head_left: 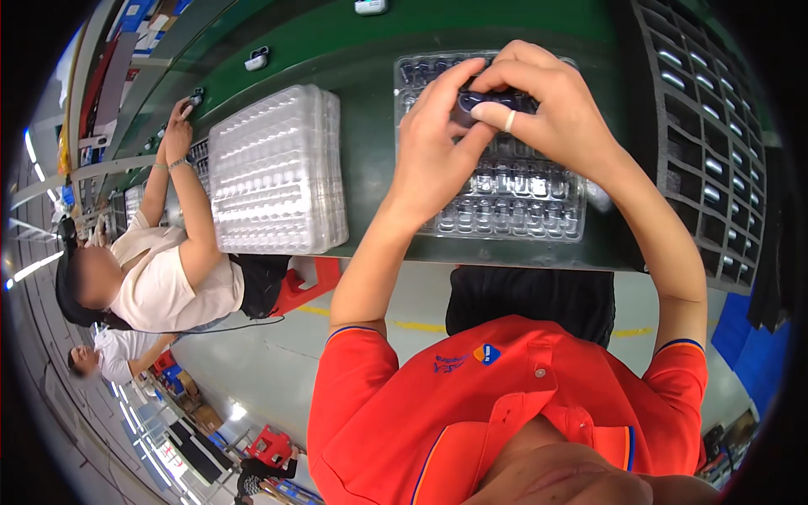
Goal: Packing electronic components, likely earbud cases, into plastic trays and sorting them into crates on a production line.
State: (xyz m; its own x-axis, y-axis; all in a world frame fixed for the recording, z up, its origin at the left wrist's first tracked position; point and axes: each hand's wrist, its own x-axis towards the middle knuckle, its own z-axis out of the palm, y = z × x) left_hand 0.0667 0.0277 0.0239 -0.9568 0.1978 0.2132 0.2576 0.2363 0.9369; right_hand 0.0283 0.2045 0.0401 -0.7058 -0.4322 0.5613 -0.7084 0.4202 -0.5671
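Note:
Both my hands are raised over a clear plastic blister tray (513, 220), holding a small dark glossy case (473, 98) between them. My left hand (427, 151) grips its left side with thumb and fingers. My right hand (555, 105) curls over it from the right, and the right thumb, with a pale band round it, presses on its near side. Fingers hide much of the case, so I cannot tell whether its lid is up. In the tray below lie rows of small moulded pockets, with dark pieces in the far rows.
Left of the tray stands a tall stack of clear blister trays (273, 172). A dark divided grid tray (703, 160) is on the right. Small white cases (257, 58) lie along the green bench (539, 21). A co-worker (181, 273) works at the bench on the left.

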